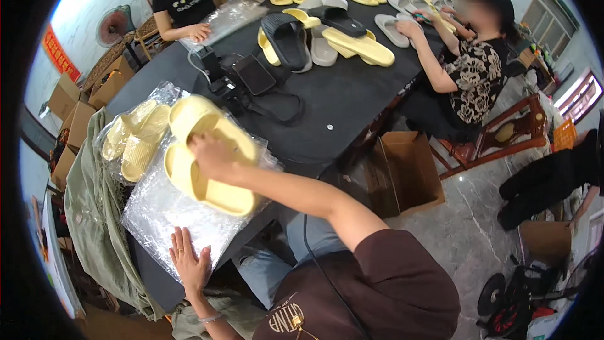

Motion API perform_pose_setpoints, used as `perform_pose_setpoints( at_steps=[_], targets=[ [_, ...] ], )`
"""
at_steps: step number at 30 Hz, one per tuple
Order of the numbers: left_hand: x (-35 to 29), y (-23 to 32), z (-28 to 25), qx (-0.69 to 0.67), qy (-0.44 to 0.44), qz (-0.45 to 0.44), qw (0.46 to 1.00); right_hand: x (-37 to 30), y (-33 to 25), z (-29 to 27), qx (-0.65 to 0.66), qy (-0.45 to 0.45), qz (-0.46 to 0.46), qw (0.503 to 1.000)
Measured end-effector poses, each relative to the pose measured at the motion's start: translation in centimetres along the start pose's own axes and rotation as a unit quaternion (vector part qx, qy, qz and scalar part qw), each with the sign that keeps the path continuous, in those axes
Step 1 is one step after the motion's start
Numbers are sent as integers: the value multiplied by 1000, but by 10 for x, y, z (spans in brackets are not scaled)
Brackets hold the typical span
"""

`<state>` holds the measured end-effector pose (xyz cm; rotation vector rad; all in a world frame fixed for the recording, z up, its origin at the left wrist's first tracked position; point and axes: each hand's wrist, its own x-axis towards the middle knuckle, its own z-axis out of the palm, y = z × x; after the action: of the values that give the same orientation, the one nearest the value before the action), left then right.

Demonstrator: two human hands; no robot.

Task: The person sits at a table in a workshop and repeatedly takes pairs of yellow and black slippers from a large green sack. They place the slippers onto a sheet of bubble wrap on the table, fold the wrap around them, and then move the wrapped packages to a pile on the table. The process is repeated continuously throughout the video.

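Observation:
A pair of pale yellow slippers lies over a stack of clear plastic bags at the table's near left. My right hand is closed on the slippers where the two meet; its fingertips are partly hidden and a little blurred. On the near edge of the bags my left hand rests flat, fingers stretched out and holding nothing. Just left of the slippers, another yellow pair sits inside a clear bag.
Black and yellow slippers are heaped mid-table beyond a black device with a strap and cable. One person works across the table, another at the right. An open cardboard box stands on the floor beside the table.

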<state>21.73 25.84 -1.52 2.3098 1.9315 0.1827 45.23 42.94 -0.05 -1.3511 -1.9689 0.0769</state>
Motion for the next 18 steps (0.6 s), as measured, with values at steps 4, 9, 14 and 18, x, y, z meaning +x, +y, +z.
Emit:
perform_pose_setpoints(
  at_steps=[4, 9, 14, 18],
  targets=[
    [-5, -7, 2, -8, 12, -8, 1000, 13, 16, -95, 16, 163, -44, 986],
    [-15, -12, 4, -43, 45, -25, 998, 67, 120, -159, -66, 254, 62, 963],
    [8, -14, 3, -56, 57, 22, 997, 114, 337, -258, -89, 217, 248, 940],
    [-17, -26, 7, -47, 69, -18, 996, 127, 211, -143, -237, 254, 20, 938]
  ],
)
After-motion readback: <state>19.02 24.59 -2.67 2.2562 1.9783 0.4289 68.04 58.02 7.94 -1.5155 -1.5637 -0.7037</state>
